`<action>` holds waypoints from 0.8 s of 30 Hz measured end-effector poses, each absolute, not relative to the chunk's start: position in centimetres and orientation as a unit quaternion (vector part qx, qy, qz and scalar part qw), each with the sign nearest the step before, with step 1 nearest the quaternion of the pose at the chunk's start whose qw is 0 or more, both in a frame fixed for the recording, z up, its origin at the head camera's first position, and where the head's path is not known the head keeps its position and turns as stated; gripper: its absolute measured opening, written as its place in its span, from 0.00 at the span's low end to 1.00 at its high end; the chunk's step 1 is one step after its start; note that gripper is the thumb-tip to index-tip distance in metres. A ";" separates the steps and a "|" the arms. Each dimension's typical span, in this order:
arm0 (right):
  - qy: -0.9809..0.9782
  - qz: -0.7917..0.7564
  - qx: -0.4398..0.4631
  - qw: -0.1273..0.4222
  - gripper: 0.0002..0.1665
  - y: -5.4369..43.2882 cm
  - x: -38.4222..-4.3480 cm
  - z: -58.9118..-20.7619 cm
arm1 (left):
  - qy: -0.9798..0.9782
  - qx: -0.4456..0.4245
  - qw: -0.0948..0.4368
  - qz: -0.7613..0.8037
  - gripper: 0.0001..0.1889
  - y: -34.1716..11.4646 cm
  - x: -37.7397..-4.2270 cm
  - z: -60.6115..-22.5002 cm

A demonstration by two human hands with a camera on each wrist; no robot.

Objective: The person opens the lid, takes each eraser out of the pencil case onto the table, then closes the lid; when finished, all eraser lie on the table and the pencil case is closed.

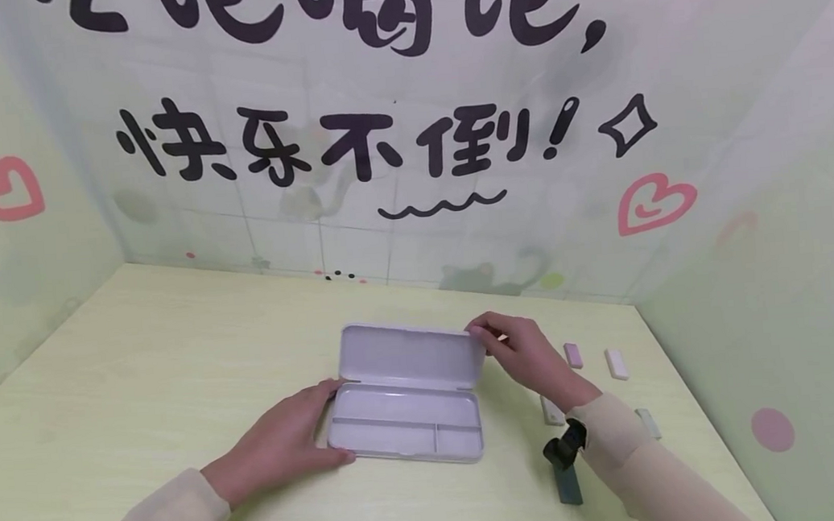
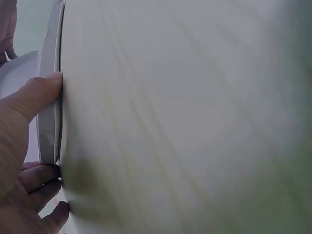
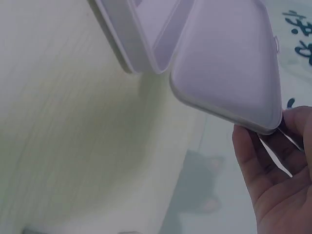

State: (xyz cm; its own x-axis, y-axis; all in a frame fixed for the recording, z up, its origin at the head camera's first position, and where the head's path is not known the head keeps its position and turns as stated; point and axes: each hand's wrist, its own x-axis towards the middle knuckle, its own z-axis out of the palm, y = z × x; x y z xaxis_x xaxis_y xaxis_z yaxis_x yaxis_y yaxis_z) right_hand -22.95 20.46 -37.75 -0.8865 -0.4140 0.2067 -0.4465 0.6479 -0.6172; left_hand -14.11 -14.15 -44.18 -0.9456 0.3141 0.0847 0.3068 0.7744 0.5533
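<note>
A pale lilac pencil case (image 1: 405,423) lies on the table with its lid (image 1: 409,356) raised at the back. Its base has a long rear compartment and two smaller front ones, with nothing in them. My left hand (image 1: 277,440) grips the left end of the base, thumb at the front edge and fingers round the back corner. In the left wrist view the thumb (image 2: 36,95) presses on the case's side. My right hand (image 1: 528,353) pinches the upper right corner of the lid; the right wrist view shows thumb and fingers on that corner.
Several small blocks lie at the right: a purple block (image 1: 573,355), a white block (image 1: 616,363), a pale green block (image 1: 648,423), a whitish block (image 1: 552,411) partly behind my right wrist, and a dark teal block (image 1: 567,486). A printed wall (image 1: 357,240) stands behind the table.
</note>
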 end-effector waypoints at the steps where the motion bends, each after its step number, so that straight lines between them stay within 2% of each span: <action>1: -0.905 0.345 0.246 0.023 0.12 20.4 -22.5 -37.6 | 0.942 0.166 0.004 0.292 0.48 -14.2 -14.1 -44.2; 9: -0.890 0.314 0.330 0.023 0.16 20.8 -19.9 -37.2 | 0.943 0.164 0.004 0.288 0.50 -14.4 -14.2 -44.3; 18: -0.866 0.298 0.394 -0.071 0.18 22.0 -18.2 -37.6 | 0.934 0.171 0.013 0.314 0.53 -14.8 -14.2 -44.3; 24: -0.859 0.270 0.425 -0.089 0.19 21.9 -17.4 -38.3 | 0.924 0.193 0.033 0.329 0.54 -15.4 -14.4 -44.1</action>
State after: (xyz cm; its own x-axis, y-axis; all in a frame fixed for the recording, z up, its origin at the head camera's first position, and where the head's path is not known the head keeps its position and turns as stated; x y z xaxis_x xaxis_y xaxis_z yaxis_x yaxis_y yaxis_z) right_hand -17.36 21.93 -38.29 -0.6235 -0.7781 0.0768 -0.6821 0.4932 -0.5399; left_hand -14.42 -15.38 -44.10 -0.9236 0.3775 0.0666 0.3346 0.7090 0.6207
